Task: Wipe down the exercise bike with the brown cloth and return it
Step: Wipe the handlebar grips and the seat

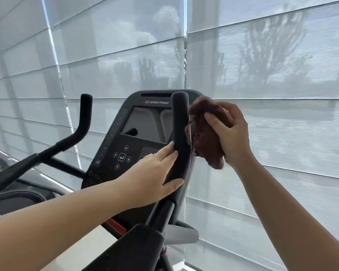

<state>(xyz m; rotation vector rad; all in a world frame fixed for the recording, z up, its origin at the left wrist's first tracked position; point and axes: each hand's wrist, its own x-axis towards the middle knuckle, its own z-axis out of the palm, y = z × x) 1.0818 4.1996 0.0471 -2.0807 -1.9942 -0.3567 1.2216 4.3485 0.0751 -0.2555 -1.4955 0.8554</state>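
Note:
The black exercise bike's console [137, 133] faces me, with a grey screen and round buttons. Its right handlebar grip [180, 130] rises upright in front of the console. My left hand [157, 173] wraps the lower part of that grip, thumb below and fingers against its left side. My right hand [229, 132] holds the bunched brown cloth [205, 137] pressed against the right side of the same grip. The cloth hangs down below my palm. The left handlebar grip [85, 114] stands free at the left.
Translucent white roller blinds [262, 55] cover the windows right behind the bike. The bike's padded black armrest [133, 249] sits low in the middle. Another dark machine [18, 194] lies at the lower left, over a pale floor.

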